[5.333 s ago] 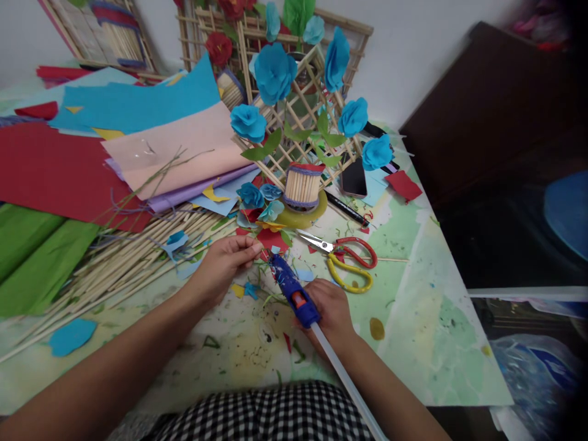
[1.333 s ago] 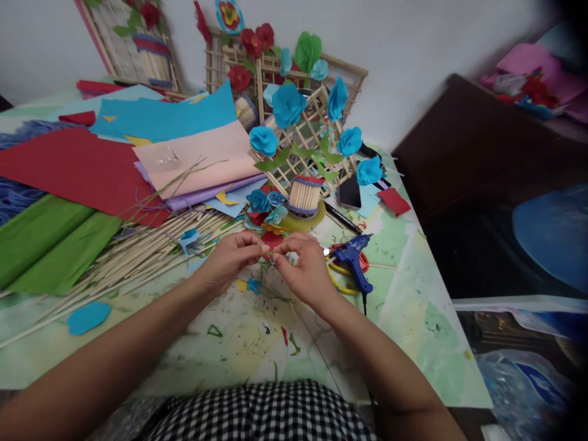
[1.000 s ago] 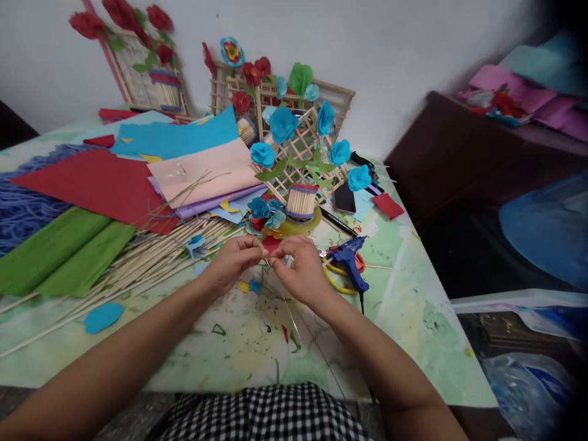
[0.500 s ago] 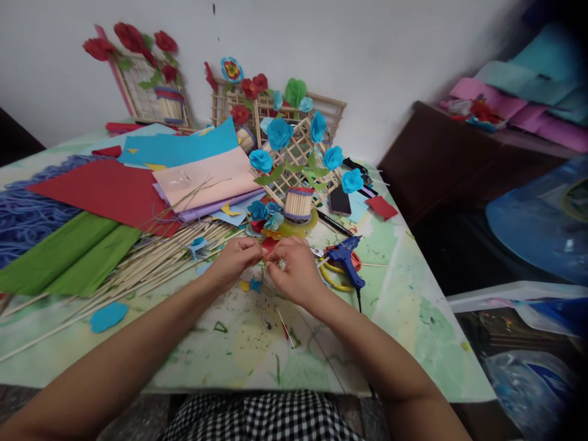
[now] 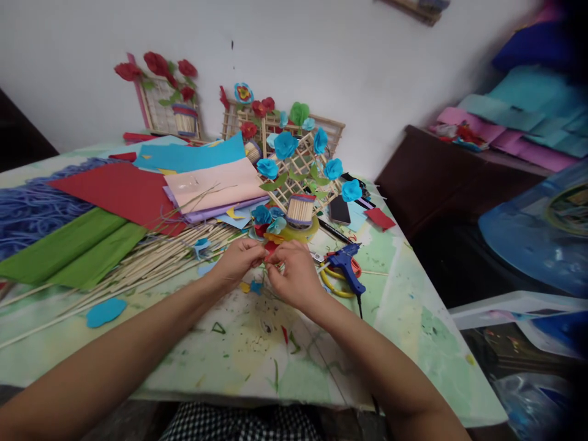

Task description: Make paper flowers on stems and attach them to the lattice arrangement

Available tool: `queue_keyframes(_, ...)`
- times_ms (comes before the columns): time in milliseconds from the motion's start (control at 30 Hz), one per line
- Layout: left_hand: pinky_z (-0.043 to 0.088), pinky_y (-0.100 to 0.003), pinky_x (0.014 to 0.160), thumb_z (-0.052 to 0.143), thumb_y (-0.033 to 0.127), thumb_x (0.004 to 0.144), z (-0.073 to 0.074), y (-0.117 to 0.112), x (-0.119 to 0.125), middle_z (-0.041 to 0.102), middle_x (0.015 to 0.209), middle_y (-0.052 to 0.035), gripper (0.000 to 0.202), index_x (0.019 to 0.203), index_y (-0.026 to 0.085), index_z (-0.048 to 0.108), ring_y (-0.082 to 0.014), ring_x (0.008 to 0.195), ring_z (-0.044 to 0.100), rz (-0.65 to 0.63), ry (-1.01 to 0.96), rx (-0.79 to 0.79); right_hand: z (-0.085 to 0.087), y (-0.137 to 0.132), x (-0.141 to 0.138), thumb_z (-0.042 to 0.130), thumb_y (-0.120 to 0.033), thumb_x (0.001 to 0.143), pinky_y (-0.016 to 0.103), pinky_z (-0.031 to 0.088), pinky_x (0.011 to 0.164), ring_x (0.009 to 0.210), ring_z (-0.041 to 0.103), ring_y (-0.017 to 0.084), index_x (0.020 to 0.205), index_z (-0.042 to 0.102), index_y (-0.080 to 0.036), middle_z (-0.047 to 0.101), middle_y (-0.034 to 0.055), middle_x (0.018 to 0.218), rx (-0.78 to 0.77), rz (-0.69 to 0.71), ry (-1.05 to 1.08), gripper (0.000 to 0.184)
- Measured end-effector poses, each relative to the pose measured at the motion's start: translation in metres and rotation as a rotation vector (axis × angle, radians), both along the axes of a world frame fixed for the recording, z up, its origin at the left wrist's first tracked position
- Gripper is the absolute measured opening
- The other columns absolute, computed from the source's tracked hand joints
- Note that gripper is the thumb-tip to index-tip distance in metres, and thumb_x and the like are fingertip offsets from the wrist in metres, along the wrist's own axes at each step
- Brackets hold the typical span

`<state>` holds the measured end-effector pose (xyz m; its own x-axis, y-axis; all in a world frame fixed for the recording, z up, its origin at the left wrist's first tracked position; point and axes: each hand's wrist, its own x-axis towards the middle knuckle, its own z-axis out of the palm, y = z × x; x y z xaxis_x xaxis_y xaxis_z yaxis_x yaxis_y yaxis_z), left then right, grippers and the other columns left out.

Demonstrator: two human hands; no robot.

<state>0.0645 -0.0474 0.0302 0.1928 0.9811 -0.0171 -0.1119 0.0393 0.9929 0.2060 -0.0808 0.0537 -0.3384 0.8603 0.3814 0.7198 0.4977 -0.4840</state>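
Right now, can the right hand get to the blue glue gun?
Probably yes. The glue gun lies off to the right of the right hand, on top of the scissors, with nothing covering it. That hand looks busy close to the left hand, though.

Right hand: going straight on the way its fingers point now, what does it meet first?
Most likely the left hand, just ahead of the right hand. Red paper shows by the gap between them, but whether it lies lower is hard to judge.

A garment (image 5: 197,424) in small black-and-white checks at the lap, both forearms (image 5: 151,334) bare.
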Motion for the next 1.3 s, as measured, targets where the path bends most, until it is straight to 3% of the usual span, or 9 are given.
queue_keyframes(233, 0.017, -0.023, 0.044, 0.057, 0.019, 0.055, -0.004, -0.001, 0.002, 0.029, 0.04, 0.0066, 0.028, 0.036, 0.018, 0.037, -0.0062, 0.043, 0.023, 0.074, 0.027, 0.04, -0.005, -0.003, -0.001, 0.058, -0.016, 0.078, 0.033, 0.034, 0.075, 0.082, 0.053, 0.021, 0.075, 0.069, -0.017, 0.065, 0.0048, 0.078, 0.088, -0.005, -0.064, 0.012)
queue_keyframes(467, 0.019, -0.022, 0.043, 0.057, 0.021, 0.058, -0.007, -0.008, 0.007, 0.03, 0.041, 0.0069, 0.028, 0.039, 0.018, 0.037, -0.0059, 0.043, 0.025, 0.122, 0.016, 0.03, -0.019, -0.011, -0.007, 0.051, -0.014, 0.078, 0.039, 0.032, 0.08, 0.081, 0.046, 0.023, 0.078, 0.065, -0.015, 0.061, 0.0092, 0.079, 0.544, 0.057, -0.33, 0.014)
queue_keyframes(633, 0.022, -0.022, 0.042, 0.061, 0.022, 0.06, -0.008, -0.005, 0.006, 0.035, 0.041, 0.0064, 0.028, 0.041, 0.018, 0.04, -0.0064, 0.043, 0.03, 0.159, -0.04, 0.01, -0.016, -0.022, -0.009, 0.05, -0.015, 0.08, 0.038, 0.032, 0.084, 0.082, 0.046, 0.021, 0.073, 0.062, -0.019, 0.061, 0.0059, 0.079, 0.634, 0.204, -0.309, 0.015)
queue_keyframes(733, 0.022, -0.021, 0.041, 0.062, 0.022, 0.061, -0.007, -0.002, 0.005, 0.031, 0.041, 0.0077, 0.033, 0.042, 0.019, 0.035, -0.0059, 0.042, 0.027, 0.18, -0.1, 0.016, -0.007, -0.021, -0.006, 0.052, -0.019, 0.082, 0.037, 0.032, 0.082, 0.085, 0.048, 0.021, 0.077, 0.064, -0.019, 0.063, 0.0062, 0.083, 0.511, 0.108, -0.197, 0.014)
queue_keyframes(867, 0.024, -0.022, 0.042, 0.065, 0.027, 0.063, -0.004, -0.002, 0.004, 0.028, 0.041, 0.0084, 0.04, 0.042, 0.02, 0.032, -0.0057, 0.041, 0.026, 0.165, -0.157, 0.024, -0.005, -0.01, -0.002, 0.061, -0.029, 0.081, 0.037, 0.034, 0.08, 0.086, 0.053, 0.023, 0.08, 0.068, -0.018, 0.065, 0.0065, 0.083, 0.157, -0.06, -0.054, 0.012)
queue_keyframes(1000, 0.025, -0.022, 0.044, 0.068, 0.029, 0.064, -0.003, -0.004, 0.002, 0.031, 0.041, 0.0073, 0.042, 0.042, 0.019, 0.034, -0.0058, 0.042, 0.028, 0.13, -0.166, 0.039, -0.016, 0.001, -0.003, 0.061, -0.02, 0.078, 0.029, 0.036, 0.067, 0.067, 0.054, 0.015, 0.069, 0.066, -0.018, 0.066, 0.0015, 0.069, -0.135, 0.014, 0.112, 0.01)
queue_keyframes(1167, 0.029, -0.023, 0.049, 0.067, 0.038, 0.073, -0.001, -0.002, -0.003, 0.039, 0.048, 0.0043, 0.042, 0.045, 0.016, 0.045, -0.0074, 0.048, 0.034, 0.062, -0.165, 0.1, -0.016, 0.005, -0.003, 0.06, -0.018, 0.071, 0.022, 0.037, 0.055, 0.051, 0.047, 0.01, 0.06, 0.06, -0.017, 0.056, -0.0042, 0.055, -0.495, 0.083, 0.554, 0.011)
queue_keyframes(1300, 0.032, -0.022, 0.054, 0.069, 0.032, 0.072, -0.002, -0.001, -0.006, 0.052, 0.059, 0.0016, 0.024, 0.061, 0.014, 0.06, -0.0091, 0.056, 0.043, 0.015, -0.171, 0.132, -0.01, 0.006, 0.0, 0.063, -0.019, 0.066, 0.023, 0.038, 0.056, 0.048, 0.045, 0.009, 0.056, 0.059, -0.017, 0.054, -0.0055, 0.05, -0.615, 0.106, 0.732, 0.011)
